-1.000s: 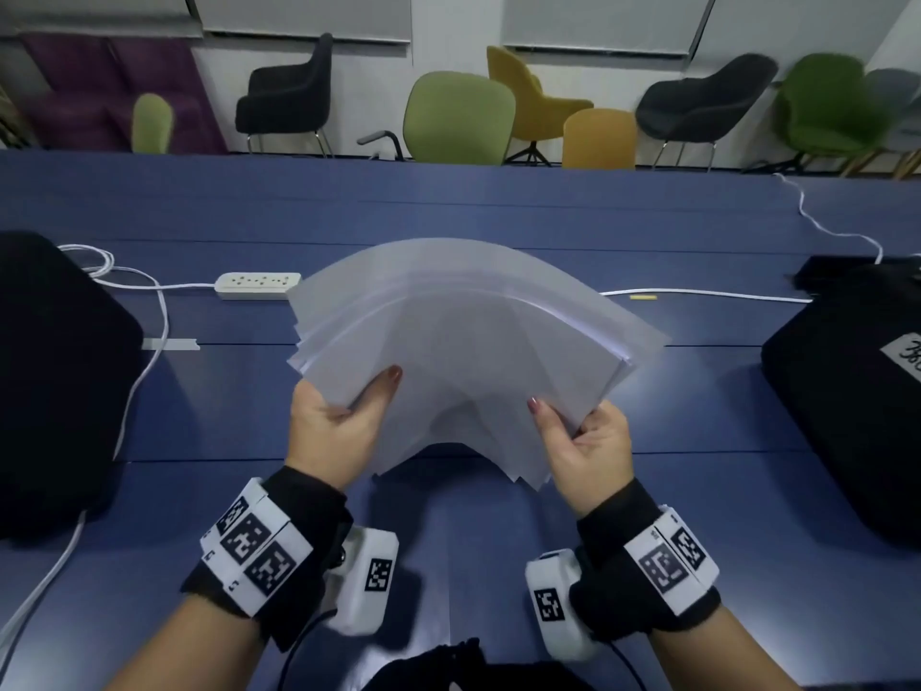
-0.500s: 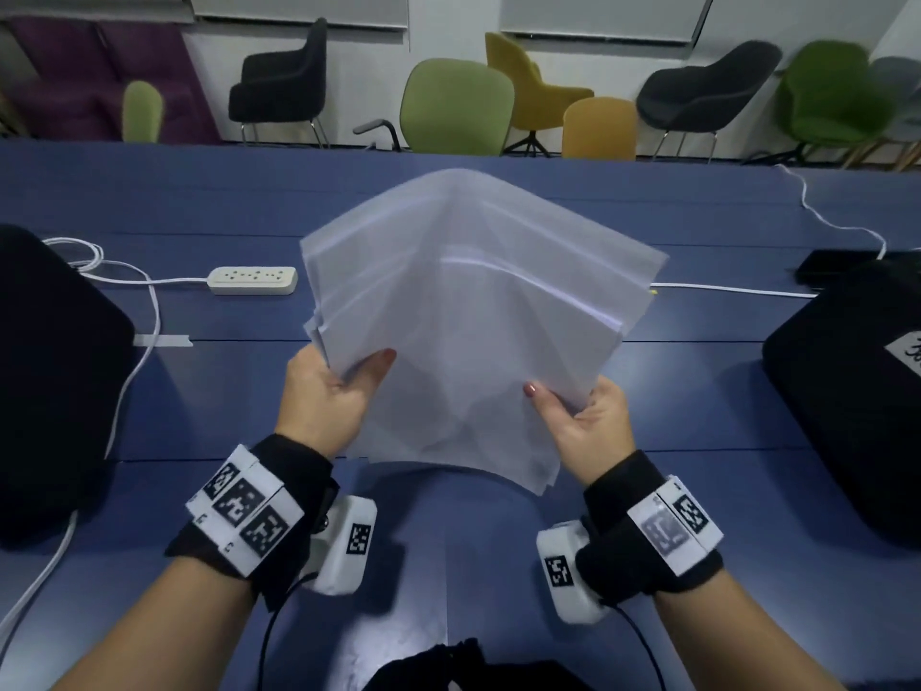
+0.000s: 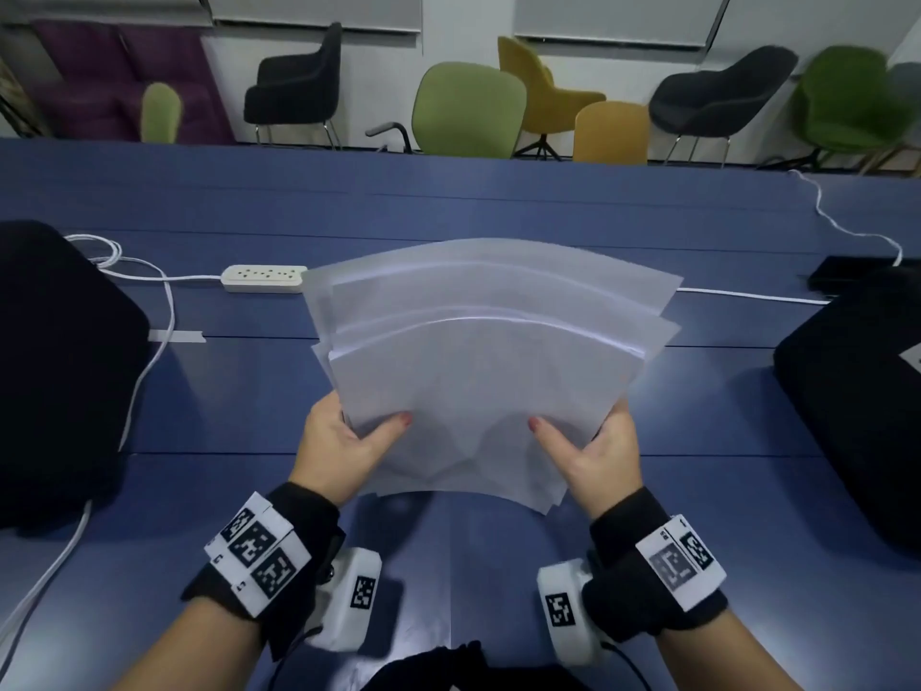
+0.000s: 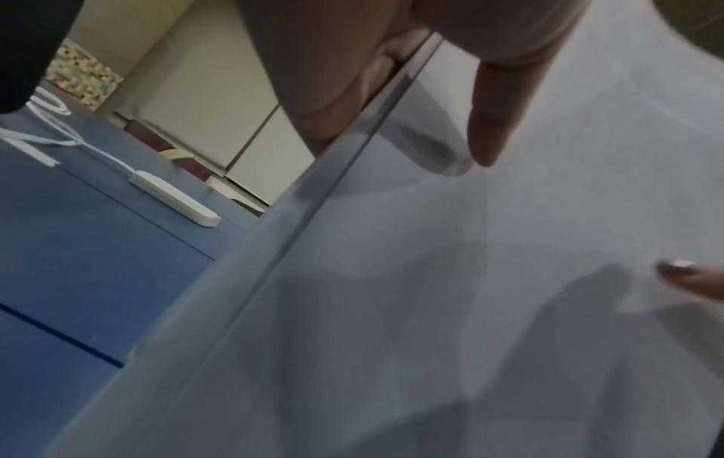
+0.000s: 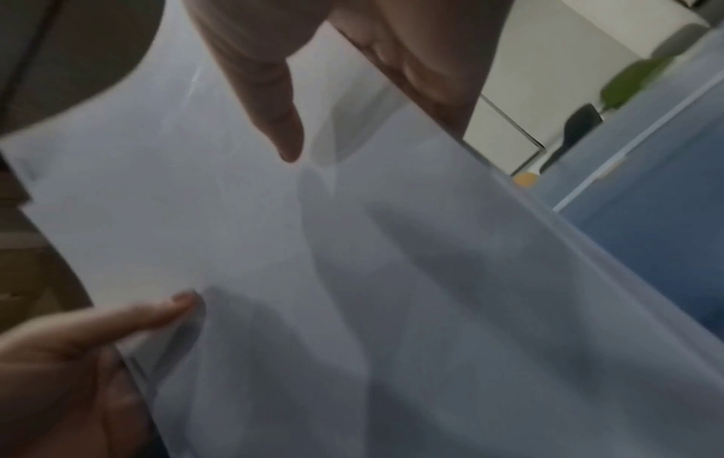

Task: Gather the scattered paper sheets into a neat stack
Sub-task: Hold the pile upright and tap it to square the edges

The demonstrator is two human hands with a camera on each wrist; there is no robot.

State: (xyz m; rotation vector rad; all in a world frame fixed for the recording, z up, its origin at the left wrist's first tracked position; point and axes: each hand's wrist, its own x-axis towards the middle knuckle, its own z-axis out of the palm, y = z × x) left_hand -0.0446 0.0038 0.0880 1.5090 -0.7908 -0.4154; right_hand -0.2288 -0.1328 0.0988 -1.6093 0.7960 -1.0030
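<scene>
Room: a row of chairs is seen past the far edge of a blue bench; nine chair backs can be counted — two black, four green, two yellow-orange and one grey at the right border.
Bench items: one white power strip with its white cable, a second white cable on the right, one strip of pale tape, and two black bags, the left black bag and the right black bag, are laid out on it.
Sheet count: one bundle of paper sheets is held; at least four offset far edges can be made out, but the full number cannot be told.
Sheet look: the sheets are plain white and unprinted, bowed upward across the middle, with edges and corners stepped rather than flush.
Sheet position: the bundle is held up off the bench, in front of the person, between the two bags.
Sheet direction: the long axis runs away from the person, with the far edge fanned wide and the near end narrower.
Left hand: the near left corner is pinched, thumb on top, fingers hidden beneath.
Right hand: the near right corner is pinched likewise, thumb on top.
Wrists: one black band with white marker blocks is worn on each.
</scene>
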